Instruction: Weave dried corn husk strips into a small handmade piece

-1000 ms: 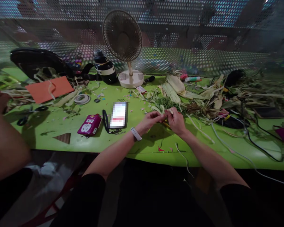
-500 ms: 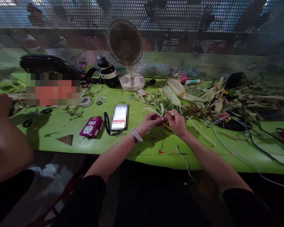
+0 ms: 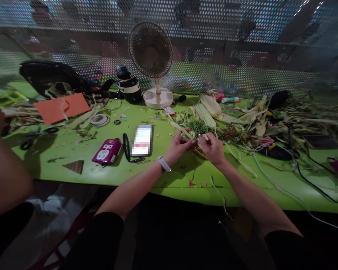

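Observation:
My left hand and my right hand meet over the green table, fingers pinched on a pale strip of corn husk that runs up and left from between them. A white watch is on my left wrist. Just behind the hands lies a heap of green stems and whole husked corn leaves. A phone lies flat to the left of my left hand.
A small desk fan, a dark bottle, a pink power strip, scissors, an orange sheet and tape roll lie left. Dry husks, cables and a dark tablet crowd the right. Another person's arm is at far left.
My hands stay together on the husk strip, turning it slightly; the strip now stretches further up-left. The view shifted a little. The other person's arm moved at the left edge.

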`<state>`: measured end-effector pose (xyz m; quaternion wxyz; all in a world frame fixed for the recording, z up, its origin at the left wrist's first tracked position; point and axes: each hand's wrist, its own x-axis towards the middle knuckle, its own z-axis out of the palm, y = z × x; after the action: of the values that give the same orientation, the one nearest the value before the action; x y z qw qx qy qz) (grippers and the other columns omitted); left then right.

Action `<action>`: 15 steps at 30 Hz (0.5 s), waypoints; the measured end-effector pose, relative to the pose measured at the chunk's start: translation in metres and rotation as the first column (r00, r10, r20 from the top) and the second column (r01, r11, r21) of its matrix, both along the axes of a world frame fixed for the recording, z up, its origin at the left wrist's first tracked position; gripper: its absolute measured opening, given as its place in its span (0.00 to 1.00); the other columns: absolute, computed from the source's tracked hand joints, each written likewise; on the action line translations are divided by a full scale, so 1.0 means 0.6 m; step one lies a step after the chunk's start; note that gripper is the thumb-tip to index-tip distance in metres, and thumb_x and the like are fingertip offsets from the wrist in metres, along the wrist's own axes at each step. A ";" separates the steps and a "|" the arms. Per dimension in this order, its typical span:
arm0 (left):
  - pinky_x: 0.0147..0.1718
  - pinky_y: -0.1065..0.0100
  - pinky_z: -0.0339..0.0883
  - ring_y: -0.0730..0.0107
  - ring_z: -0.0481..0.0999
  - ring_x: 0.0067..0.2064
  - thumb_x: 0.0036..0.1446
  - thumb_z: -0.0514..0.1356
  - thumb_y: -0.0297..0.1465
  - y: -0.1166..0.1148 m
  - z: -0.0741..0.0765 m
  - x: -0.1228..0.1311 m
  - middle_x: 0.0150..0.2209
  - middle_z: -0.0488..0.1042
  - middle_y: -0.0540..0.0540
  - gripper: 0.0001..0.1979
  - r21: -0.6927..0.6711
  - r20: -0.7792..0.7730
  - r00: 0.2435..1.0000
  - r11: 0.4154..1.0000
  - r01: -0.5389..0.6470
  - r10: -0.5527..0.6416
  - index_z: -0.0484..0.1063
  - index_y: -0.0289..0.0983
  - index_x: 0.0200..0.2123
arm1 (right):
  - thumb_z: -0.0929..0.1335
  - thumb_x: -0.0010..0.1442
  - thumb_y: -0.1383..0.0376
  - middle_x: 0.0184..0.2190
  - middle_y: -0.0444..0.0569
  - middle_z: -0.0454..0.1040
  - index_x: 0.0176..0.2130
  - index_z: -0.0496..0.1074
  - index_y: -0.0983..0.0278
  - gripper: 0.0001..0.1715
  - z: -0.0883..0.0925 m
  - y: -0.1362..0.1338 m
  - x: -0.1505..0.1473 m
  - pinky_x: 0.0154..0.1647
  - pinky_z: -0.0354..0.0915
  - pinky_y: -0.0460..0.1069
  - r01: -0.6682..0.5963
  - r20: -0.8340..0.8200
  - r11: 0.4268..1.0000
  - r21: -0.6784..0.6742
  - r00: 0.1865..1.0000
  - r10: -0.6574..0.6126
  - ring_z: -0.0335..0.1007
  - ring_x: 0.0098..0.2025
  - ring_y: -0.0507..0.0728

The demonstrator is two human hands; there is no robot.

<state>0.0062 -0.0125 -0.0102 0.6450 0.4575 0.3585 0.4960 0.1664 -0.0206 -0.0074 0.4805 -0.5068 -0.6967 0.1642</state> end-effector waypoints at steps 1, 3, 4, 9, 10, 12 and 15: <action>0.27 0.73 0.65 0.78 0.71 0.23 0.40 0.73 0.40 0.000 0.001 -0.001 0.21 0.73 0.57 0.33 0.006 -0.005 1.000 1.000 -0.001 0.001 0.65 0.37 0.48 | 0.64 0.63 0.52 0.17 0.38 0.59 0.26 0.59 0.61 0.20 0.000 0.000 0.000 0.22 0.52 0.44 -0.001 -0.007 1.000 -0.009 1.000 0.001 0.54 0.19 0.48; 0.28 0.72 0.66 0.78 0.72 0.24 0.40 0.73 0.40 0.000 0.003 -0.003 0.22 0.73 0.56 0.32 0.024 -0.009 1.000 1.000 0.004 -0.004 0.68 0.36 0.48 | 0.64 0.63 0.52 0.17 0.38 0.58 0.25 0.59 0.61 0.21 0.000 0.001 0.002 0.23 0.52 0.44 0.000 -0.032 1.000 -0.030 0.999 -0.001 0.53 0.20 0.48; 0.29 0.72 0.65 0.78 0.72 0.24 0.41 0.73 0.40 0.001 0.004 -0.004 0.22 0.74 0.55 0.30 0.033 -0.013 1.000 0.999 0.007 -0.006 0.70 0.36 0.47 | 0.64 0.63 0.52 0.17 0.38 0.58 0.25 0.59 0.61 0.21 0.000 0.001 0.002 0.23 0.52 0.44 0.001 -0.047 0.999 -0.040 0.999 -0.003 0.53 0.20 0.48; 0.30 0.72 0.64 0.75 0.74 0.30 0.42 0.72 0.41 0.004 0.003 -0.004 0.30 0.79 0.47 0.24 0.060 -0.063 0.998 0.998 0.027 -0.023 0.78 0.33 0.40 | 0.64 0.62 0.49 0.18 0.38 0.60 0.26 0.61 0.61 0.21 -0.001 0.003 0.003 0.23 0.54 0.45 -0.013 -0.097 0.995 -0.100 0.995 0.003 0.55 0.20 0.48; 0.30 0.72 0.65 0.75 0.74 0.32 0.41 0.72 0.42 0.005 0.003 -0.004 0.33 0.80 0.45 0.23 0.064 -0.066 0.998 0.998 0.028 -0.023 0.79 0.34 0.39 | 0.64 0.62 0.49 0.18 0.39 0.61 0.27 0.61 0.61 0.21 -0.001 0.003 0.003 0.23 0.54 0.45 -0.017 -0.102 0.993 -0.115 0.995 0.005 0.56 0.20 0.49; 0.31 0.71 0.65 0.75 0.74 0.33 0.41 0.72 0.43 0.005 0.002 -0.004 0.40 0.80 0.43 0.21 0.073 -0.059 0.998 0.997 0.018 -0.014 0.79 0.34 0.35 | 0.63 0.62 0.48 0.18 0.39 0.62 0.28 0.62 0.61 0.21 0.001 0.002 0.001 0.23 0.55 0.44 -0.020 -0.107 0.992 -0.126 0.994 0.006 0.57 0.20 0.49; 0.32 0.71 0.67 0.76 0.73 0.34 0.43 0.71 0.44 0.003 0.002 -0.004 0.47 0.79 0.42 0.19 0.089 -0.049 0.998 0.996 0.031 -0.026 0.79 0.34 0.32 | 0.63 0.63 0.49 0.19 0.39 0.63 0.28 0.62 0.61 0.21 0.003 0.001 0.000 0.23 0.54 0.44 -0.008 -0.095 0.995 -0.099 0.995 -0.001 0.58 0.21 0.48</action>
<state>0.0037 -0.0107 -0.0090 0.6220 0.5029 0.3445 0.4914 0.1661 -0.0197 -0.0058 0.4872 -0.5203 -0.6649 0.2235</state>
